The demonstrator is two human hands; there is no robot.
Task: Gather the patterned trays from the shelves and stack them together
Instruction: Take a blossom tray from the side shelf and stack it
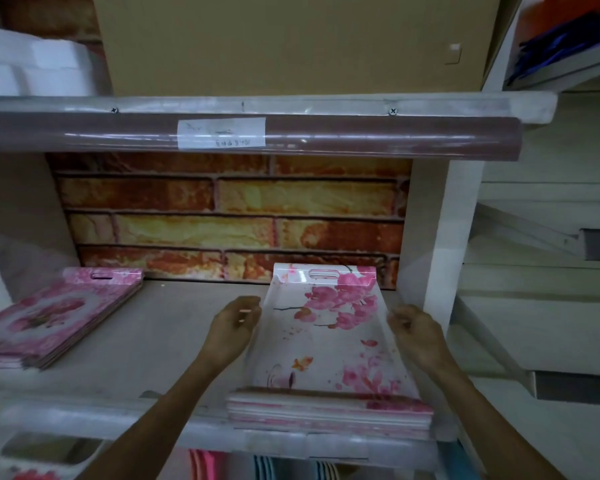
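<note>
Shelf front edge (84, 420): pale lip running across the near foreground; striped fabric items visible below it, too blurred to identify.
Right tray stack (329, 415): several flat trays piled at the shelf front, right of centre, pink and white edges showing.
Top tray (326, 327): white with pink blossom print and a slot handle at its far end; lies on the right tray stack, far end near the back panel.
Left hand (234, 329): at the top tray's left long edge, fingers curled toward the rim; whether it has hold of the rim cannot be determined.
Right hand (414, 332): at the top tray's right long edge, fingers curled toward the rim; hold likewise cannot be determined.
Hand spacing: apart, one on each side of the tray.
Left tray stack (54, 313): pink floral trays piled on the same shelf, well apart from the right stack.
Back panel (229, 216): brick-pattern sheet behind the shelf.
Upper shelf (291, 103): carries a brown roll (395, 135) with a white label (221, 133), and a cardboard box (291, 43) above.
</note>
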